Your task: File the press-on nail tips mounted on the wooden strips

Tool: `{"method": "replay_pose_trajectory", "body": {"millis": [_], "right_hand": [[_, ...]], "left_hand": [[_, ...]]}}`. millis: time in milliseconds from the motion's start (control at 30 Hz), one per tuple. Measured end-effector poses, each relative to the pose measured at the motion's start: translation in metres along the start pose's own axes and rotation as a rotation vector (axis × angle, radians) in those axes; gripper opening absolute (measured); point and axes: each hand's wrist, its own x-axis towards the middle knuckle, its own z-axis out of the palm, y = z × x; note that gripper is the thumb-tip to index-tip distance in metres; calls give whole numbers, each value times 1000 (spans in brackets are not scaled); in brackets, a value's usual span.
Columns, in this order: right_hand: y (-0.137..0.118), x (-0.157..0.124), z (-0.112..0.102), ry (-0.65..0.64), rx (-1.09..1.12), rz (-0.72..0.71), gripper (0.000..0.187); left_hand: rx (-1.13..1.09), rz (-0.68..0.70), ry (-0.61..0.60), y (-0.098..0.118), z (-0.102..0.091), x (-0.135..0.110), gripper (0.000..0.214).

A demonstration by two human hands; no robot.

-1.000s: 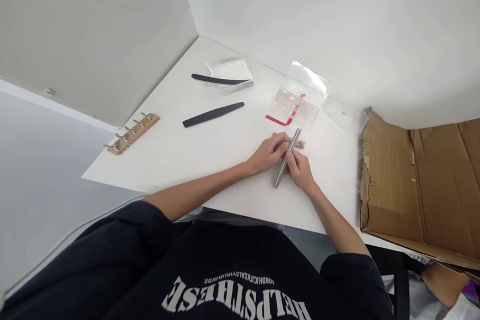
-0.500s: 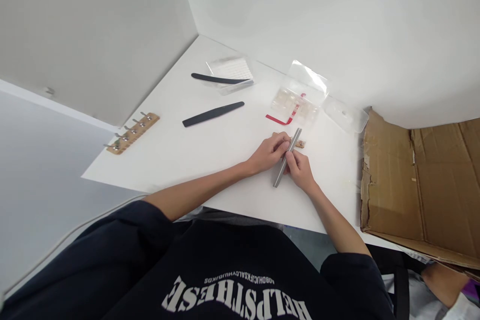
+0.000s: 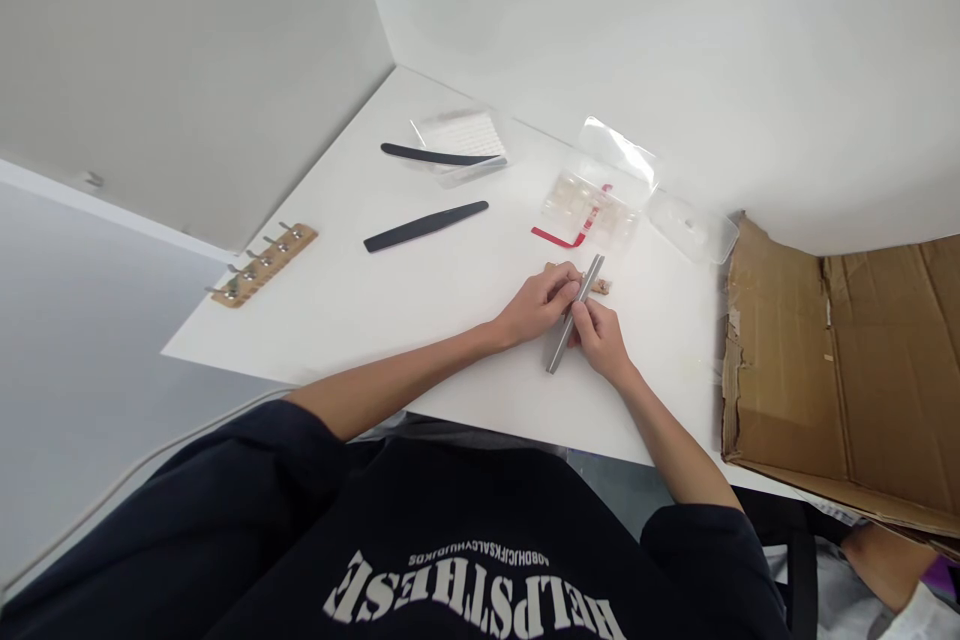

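Note:
A long grey nail file (image 3: 559, 350), with a pale line down its middle, slants between my two hands above the table. My right hand (image 3: 600, 332) is closed on it, thumb resting against its side. My left hand (image 3: 541, 303) is also closed, its thumb and fingertips pressed together right against the file's left side. What lies in that pinch is too small and hidden to make out. Just beyond my fingers, a wooden strip (image 3: 601, 287) is partly covered by my hands and the file.
Two black nail files, one curved (image 3: 431, 155) and one straighter (image 3: 426, 226), lie left. A wooden strip with metal clips (image 3: 262, 266) sits at the left edge. Clear plastic box (image 3: 559, 200), red strip (image 3: 553, 238) and clear lid (image 3: 690, 226) are behind. Cardboard box (image 3: 780, 370) stands right.
Almost nothing differs. Both hands and the nail file keep the same position, and the whole view has shifted very slightly.

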Motion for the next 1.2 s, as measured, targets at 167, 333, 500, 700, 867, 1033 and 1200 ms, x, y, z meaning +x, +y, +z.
{"method": "replay_pose_trajectory", "body": {"millis": [167, 333, 500, 700, 867, 1033, 1200], "right_hand": [[-2, 0, 0, -4, -1, 1, 53], [-1, 0, 0, -8, 2, 0, 53], [0, -1, 0, -9, 12, 8, 51], [-1, -1, 0, -13, 2, -3, 51], [-2, -1, -1, -14, -6, 5, 54], [-3, 0, -1, -15, -14, 9, 55], [-3, 0, -1, -14, -14, 9, 54]], "left_hand": [[0, -1, 0, 1, 0, 0, 23], [11, -7, 4, 0, 0, 0, 23], [-6, -10, 2, 0, 0, 0, 22], [-10, -16, -3, 1, 0, -1, 22], [-3, -18, 0, 2, 0, -1, 21], [10, -8, 1, 1, 0, -1, 22], [14, -8, 0, 2, 0, -1, 23]]}}
